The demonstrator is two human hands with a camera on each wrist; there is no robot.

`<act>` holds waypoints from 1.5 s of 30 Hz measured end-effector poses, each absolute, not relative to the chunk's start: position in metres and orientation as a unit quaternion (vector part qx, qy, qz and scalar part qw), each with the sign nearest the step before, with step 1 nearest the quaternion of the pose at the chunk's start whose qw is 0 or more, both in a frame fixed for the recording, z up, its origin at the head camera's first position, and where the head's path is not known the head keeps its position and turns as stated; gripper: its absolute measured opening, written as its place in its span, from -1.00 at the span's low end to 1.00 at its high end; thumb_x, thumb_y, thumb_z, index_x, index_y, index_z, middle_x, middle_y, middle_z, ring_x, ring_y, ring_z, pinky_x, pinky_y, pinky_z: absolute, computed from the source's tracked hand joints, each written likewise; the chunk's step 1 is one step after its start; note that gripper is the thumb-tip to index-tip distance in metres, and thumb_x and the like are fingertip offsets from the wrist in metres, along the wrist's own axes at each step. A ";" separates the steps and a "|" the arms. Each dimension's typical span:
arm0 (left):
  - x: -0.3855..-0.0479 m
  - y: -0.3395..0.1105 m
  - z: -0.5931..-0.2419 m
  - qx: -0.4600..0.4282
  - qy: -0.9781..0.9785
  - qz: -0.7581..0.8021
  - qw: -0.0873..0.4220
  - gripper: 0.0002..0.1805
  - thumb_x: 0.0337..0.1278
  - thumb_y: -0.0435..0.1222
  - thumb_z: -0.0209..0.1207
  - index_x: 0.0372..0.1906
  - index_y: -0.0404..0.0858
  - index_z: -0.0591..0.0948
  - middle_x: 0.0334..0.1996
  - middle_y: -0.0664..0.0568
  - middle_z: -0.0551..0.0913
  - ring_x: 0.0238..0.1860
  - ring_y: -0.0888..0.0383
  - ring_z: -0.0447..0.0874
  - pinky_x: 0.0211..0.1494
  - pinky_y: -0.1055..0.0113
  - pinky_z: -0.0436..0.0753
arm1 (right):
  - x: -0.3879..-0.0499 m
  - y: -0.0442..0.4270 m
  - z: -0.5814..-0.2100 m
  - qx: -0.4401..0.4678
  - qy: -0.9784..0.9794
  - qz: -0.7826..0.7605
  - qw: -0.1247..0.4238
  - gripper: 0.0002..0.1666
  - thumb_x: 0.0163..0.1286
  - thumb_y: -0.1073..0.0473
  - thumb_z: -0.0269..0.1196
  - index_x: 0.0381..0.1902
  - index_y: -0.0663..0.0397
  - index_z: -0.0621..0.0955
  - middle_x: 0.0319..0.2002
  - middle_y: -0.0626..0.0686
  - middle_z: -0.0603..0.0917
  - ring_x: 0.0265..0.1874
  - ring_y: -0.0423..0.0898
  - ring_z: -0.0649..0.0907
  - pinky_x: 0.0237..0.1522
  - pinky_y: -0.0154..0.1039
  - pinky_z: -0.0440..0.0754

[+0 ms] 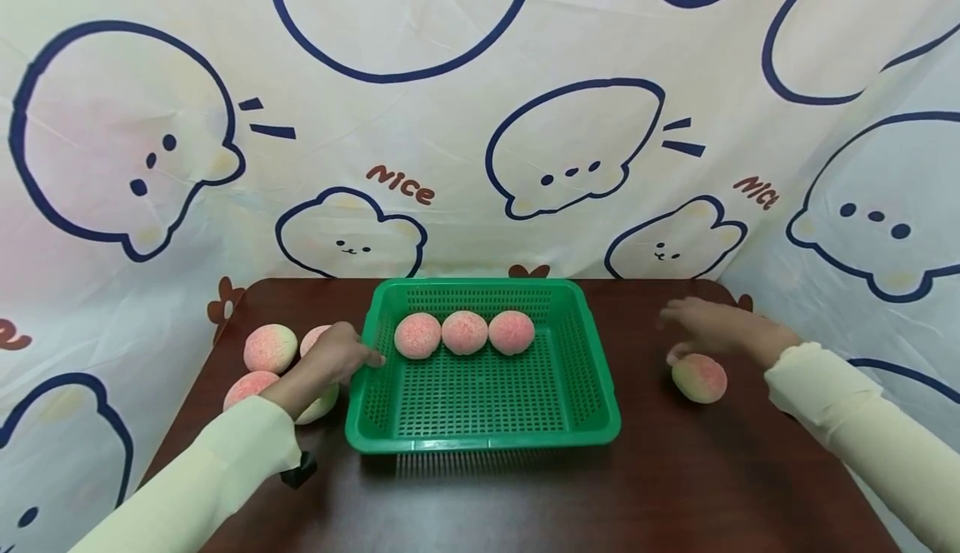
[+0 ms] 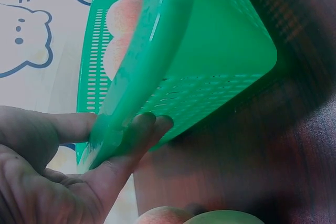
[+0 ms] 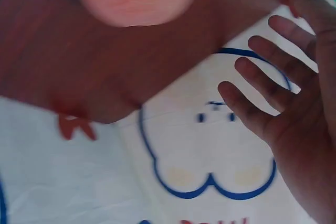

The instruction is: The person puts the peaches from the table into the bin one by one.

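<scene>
L hand point(image 1: 337, 357) has the left rim of the green basket point(image 1: 483, 440) pinched, thumb one side, fingers the other. R hand point(image 1: 701, 326) is open, fingers spread & nothing gripped, over the far side of the lone peach point(image 1: 702, 380) on the right of the tabletop point(image 1: 480, 503); can't tell if the thumb touches it. Basket sits mid-tabletop w/ three peaches point(image 1: 465, 333) in a row along its far part, nearer the left end; near part bare. At least four loose peaches point(image 1: 270, 348) lie left of it, some partly hidden by the L hand/forearm.

Step in hand, prob.: L hand steadying the basket while R hand deals w/ the lone peach; pick-up or release, can't tell. If pick-up, next move calls for R hand to come lower, center over the peach & close gently, w/ L hand holding the rim steady.
</scene>
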State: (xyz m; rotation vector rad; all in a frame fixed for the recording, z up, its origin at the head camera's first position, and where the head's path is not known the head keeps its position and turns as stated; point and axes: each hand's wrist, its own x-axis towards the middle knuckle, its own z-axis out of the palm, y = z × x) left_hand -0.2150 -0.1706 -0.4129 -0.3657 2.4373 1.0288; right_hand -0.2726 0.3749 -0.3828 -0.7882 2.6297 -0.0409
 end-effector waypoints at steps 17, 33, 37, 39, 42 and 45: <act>-0.216 -0.170 -0.415 -0.136 0.890 0.371 0.230 -0.49 0.26 -0.36 0.32 0.12 -0.64 0.44 0.04 -0.43 0.60 -0.10 -0.11 0.76 -0.05 0.06 0.77 | -0.234 0.438 -0.435 -0.296 0.916 -0.085 0.256 -0.17 0.25 0.24 0.47 0.46 -0.13 0.46 0.53 0.22 0.31 0.48 0.37 0.29 0.28 0.35 0.46; -0.216 -0.170 -0.415 -0.130 0.887 0.380 0.227 -0.54 0.25 -0.37 0.32 0.08 -0.64 0.48 -0.02 -0.42 0.64 -0.16 -0.11 0.80 -0.15 0.10 0.79 | -0.240 0.440 -0.447 -0.384 0.910 0.011 0.156 -0.03 -0.01 0.34 0.60 0.41 0.11 0.49 0.37 0.15 0.52 0.31 0.22 0.52 0.15 0.18 0.63; -0.217 -0.169 -0.414 -0.130 0.889 0.377 0.226 -0.56 0.24 -0.37 0.32 0.05 -0.63 0.50 -0.04 -0.41 0.66 -0.20 -0.08 0.80 -0.16 0.11 0.79 | -0.240 0.437 -0.443 -0.384 0.908 -0.003 0.168 -0.11 0.03 0.28 0.59 0.36 0.05 0.53 0.35 0.18 0.54 0.29 0.23 0.54 0.17 0.22 0.61; -0.218 -0.170 -0.413 -0.130 0.889 0.377 0.225 -0.57 0.25 -0.37 0.32 0.05 -0.62 0.51 -0.05 -0.40 0.66 -0.20 -0.07 0.80 -0.16 0.11 0.79 | -0.241 0.436 -0.440 -0.386 0.907 -0.009 0.166 -0.15 0.04 0.25 0.59 0.33 0.06 0.54 0.33 0.20 0.56 0.26 0.22 0.57 0.14 0.20 0.63; -0.217 -0.170 -0.413 -0.129 0.887 0.381 0.225 -0.55 0.24 -0.36 0.32 0.06 -0.63 0.49 -0.05 -0.40 0.66 -0.19 -0.07 0.79 -0.13 0.09 0.78 | -0.241 0.430 -0.435 -0.372 0.914 -0.018 0.161 -0.20 0.06 0.18 0.58 0.29 0.07 0.56 0.24 0.11 0.60 0.14 0.09 0.63 0.07 0.10 0.68; -0.215 -0.171 -0.414 -0.131 0.886 0.382 0.227 -0.52 0.24 -0.36 0.32 0.09 -0.63 0.47 -0.04 -0.40 0.64 -0.18 -0.06 0.77 -0.09 0.07 0.77 | -0.245 0.420 -0.426 -0.349 0.923 -0.027 0.158 -0.24 0.06 0.11 0.57 0.24 0.08 0.59 0.12 0.00 0.64 -0.02 -0.08 0.64 -0.05 -0.06 0.70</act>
